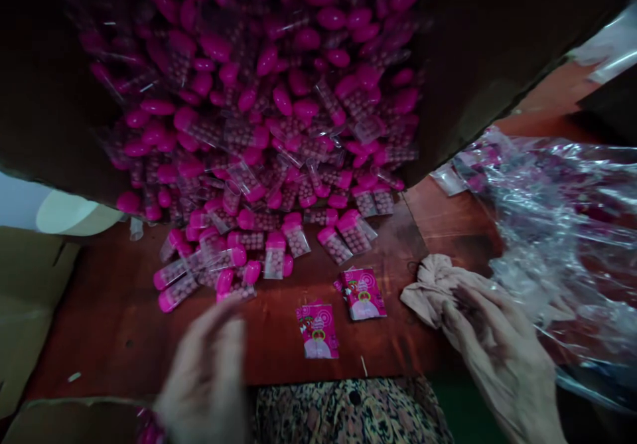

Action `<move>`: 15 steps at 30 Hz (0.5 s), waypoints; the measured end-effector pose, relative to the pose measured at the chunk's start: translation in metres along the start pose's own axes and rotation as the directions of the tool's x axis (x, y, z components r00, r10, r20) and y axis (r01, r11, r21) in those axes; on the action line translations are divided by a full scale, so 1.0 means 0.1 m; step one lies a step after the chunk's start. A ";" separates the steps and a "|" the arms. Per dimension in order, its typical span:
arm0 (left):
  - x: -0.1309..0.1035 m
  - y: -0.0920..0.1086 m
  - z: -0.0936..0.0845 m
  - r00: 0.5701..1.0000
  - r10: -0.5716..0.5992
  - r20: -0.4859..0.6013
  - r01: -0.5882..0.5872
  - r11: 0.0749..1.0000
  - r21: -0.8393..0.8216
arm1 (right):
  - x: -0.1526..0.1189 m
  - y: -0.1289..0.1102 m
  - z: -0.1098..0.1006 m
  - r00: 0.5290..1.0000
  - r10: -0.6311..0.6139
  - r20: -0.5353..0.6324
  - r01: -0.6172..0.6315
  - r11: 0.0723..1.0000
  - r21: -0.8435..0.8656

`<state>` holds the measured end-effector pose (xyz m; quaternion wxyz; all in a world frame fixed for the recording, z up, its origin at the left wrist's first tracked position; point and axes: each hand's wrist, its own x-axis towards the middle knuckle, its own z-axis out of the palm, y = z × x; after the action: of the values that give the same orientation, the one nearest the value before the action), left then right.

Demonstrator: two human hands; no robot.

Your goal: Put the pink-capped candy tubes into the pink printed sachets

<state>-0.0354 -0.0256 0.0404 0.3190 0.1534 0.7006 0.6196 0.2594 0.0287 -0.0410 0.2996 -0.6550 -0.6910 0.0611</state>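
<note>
My left hand (pixel 206 374) is smeared by motion over the front left of the table, just before the loose containers; whether it holds anything I cannot make out. My right hand (pixel 502 351) has its curled thumb and fingers on a crumpled beige cloth (pixel 430 285). Between the hands lie pink printed cards (pixel 318 331), with a second stack of pink cards (pixel 365 295) behind and to the right. Small clear containers (pixel 219 258) with pink caps and round pellets inside lie loose beyond them.
A large dark carton (pixel 462 52) tipped toward me spills a heap of pink-capped containers (pixel 279 99) onto the reddish table (pixel 269 344). Crinkled clear plastic bags (pixel 562 231) cover the right side. A pale bowl (pixel 74 212) and cardboard (pixel 24 304) are at left.
</note>
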 end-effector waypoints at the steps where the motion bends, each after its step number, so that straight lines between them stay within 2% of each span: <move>1: -0.12 -0.07 0.35 0.975 0.109 0.194 -0.134 0.983 0.125 | -0.03 0.02 -0.01 1.000 0.028 -0.012 -0.028 1.000 -0.009; 2: -0.26 -0.16 0.68 0.876 0.151 0.458 -0.248 0.956 0.158 | -0.06 0.05 -0.01 0.998 0.048 -0.028 -0.049 0.999 -0.013; 3: -0.41 -0.27 0.99 0.730 0.182 0.659 -0.348 0.929 0.129 | -0.08 0.08 0.01 0.997 0.067 -0.048 -0.068 0.998 -0.001; 4: -0.54 -0.39 1.25 0.558 0.185 0.809 -0.429 0.899 0.091 | -0.11 0.12 0.03 0.994 0.088 -0.063 -0.086 0.996 0.032; 5: -0.66 -0.52 1.48 0.414 0.196 0.889 -0.509 0.860 0.048 | -0.13 0.17 0.07 0.991 0.113 -0.077 -0.106 0.990 0.088; 6: -0.76 -0.64 1.65 0.306 0.218 0.927 -0.596 0.803 0.008 | -0.14 0.21 0.10 0.986 0.142 -0.090 -0.128 0.980 0.152; 7: -0.82 -0.76 1.79 0.225 0.222 0.949 -0.681 0.732 -0.010 | -0.15 0.24 0.12 0.981 0.167 -0.099 -0.143 0.967 0.211; 9: -0.85 -0.92 1.95 0.177 0.263 0.948 -0.767 0.641 -0.035 | -0.15 0.28 0.16 0.974 0.200 -0.103 -0.164 0.945 0.284; 10: -0.82 -0.97 1.98 0.170 0.274 0.947 -0.768 0.639 -0.047 | -0.14 0.29 0.17 0.971 0.209 -0.112 -0.169 0.941 0.293; 12: -0.73 -0.98 1.97 0.200 0.275 0.940 -0.729 0.683 -0.045 | -0.13 0.26 0.17 0.967 0.223 -0.123 -0.180 0.940 0.288; 15: -0.62 -0.89 1.85 0.238 0.234 0.943 -0.696 0.718 -0.002 | -0.11 0.20 0.17 0.962 0.239 -0.128 -0.196 0.939 0.283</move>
<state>0.1445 0.0627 -0.0355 0.3929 0.7318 0.4461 0.3334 0.2677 0.0261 -0.0682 0.4314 -0.6838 -0.5731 0.1339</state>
